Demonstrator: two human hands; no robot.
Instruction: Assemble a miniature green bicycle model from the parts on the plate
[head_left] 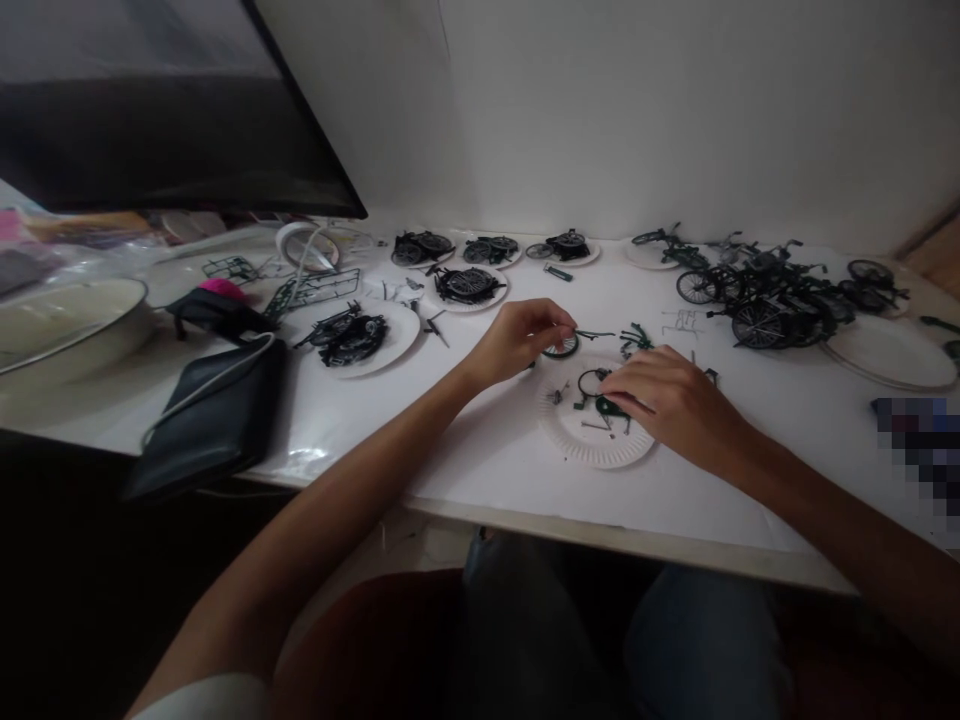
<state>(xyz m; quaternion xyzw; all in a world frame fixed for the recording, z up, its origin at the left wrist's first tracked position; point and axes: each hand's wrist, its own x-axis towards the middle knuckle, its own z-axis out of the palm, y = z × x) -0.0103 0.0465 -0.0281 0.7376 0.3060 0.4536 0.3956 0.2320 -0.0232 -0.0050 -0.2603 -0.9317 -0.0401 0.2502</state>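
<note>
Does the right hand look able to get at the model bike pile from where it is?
Probably yes. The right hand is over the paper plate; the model bikes lie uncovered, beyond and rightward, with only small loose parts between.

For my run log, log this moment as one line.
left hand: holds thin dark part | right hand: over paper plate | model bicycles: at right

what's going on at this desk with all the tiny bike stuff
A person's left hand holds a thin dark piece, while the right hand has its fingertips at a dark ring over a paper plate of small loose parts. Dark wheels lie on other plates further back, and a cluster of miniature bicycles stands to the right.
</note>
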